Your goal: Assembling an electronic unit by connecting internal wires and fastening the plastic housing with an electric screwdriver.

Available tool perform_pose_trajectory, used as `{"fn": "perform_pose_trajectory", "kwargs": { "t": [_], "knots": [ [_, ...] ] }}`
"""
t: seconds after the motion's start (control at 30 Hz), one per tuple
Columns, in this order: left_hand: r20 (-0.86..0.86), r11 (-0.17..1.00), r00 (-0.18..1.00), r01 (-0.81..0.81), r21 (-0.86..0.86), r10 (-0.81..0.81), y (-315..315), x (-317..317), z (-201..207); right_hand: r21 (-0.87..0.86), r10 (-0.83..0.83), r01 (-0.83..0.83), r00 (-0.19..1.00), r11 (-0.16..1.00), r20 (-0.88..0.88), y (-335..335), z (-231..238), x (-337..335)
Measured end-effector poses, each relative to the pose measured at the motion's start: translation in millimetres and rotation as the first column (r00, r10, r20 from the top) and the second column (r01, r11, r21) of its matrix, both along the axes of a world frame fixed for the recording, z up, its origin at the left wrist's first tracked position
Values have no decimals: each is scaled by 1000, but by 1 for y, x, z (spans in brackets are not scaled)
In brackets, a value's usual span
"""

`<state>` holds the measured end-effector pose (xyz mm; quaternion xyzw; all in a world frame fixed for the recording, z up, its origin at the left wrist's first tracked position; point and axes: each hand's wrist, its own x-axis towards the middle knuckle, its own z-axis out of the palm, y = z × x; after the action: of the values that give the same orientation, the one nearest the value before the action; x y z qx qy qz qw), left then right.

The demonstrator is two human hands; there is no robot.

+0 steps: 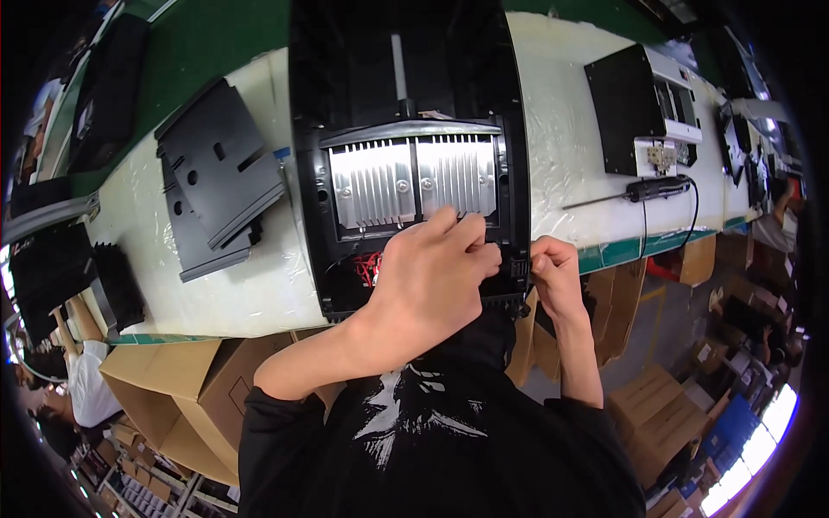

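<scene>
A large black housing (304, 216) lies open in front of me, with two silver finned heat sinks (373, 183) set side by side in it. My left hand (432, 276) reaches over the housing's near part, its fingers curled and pressed together just below the right heat sink. What they grip is hidden under the hand. Red wires (366, 269) show beside its wrist. Just outside the housing's right wall is my right hand (557, 274), thumb and fingers pinched close to a small black ribbed part (520, 268). Whatever it pinches cannot be made out.
Dark flat panels (216, 164) with cutouts lie stacked at left on the white-covered table (557, 129). A corded electric screwdriver (649, 189) rests at right, below another black-and-silver unit (617, 108). Cardboard boxes (186, 388) stand below the table edge. Other people are at both sides.
</scene>
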<state>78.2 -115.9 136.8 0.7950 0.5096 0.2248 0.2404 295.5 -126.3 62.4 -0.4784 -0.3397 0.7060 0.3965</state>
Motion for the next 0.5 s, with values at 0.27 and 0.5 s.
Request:
{"fn": "perform_pose_trajectory", "kwargs": {
  "t": [0.27,0.5],
  "knots": [
    [203,978,979,-58,199,16,-15,-13,7,205,35,-76,979,976,199,12,32,-13],
    [574,835,673,-549,-35,467,-38,-88,-16,217,45,-211,808,953,587,8,71,-53]
  ]
}}
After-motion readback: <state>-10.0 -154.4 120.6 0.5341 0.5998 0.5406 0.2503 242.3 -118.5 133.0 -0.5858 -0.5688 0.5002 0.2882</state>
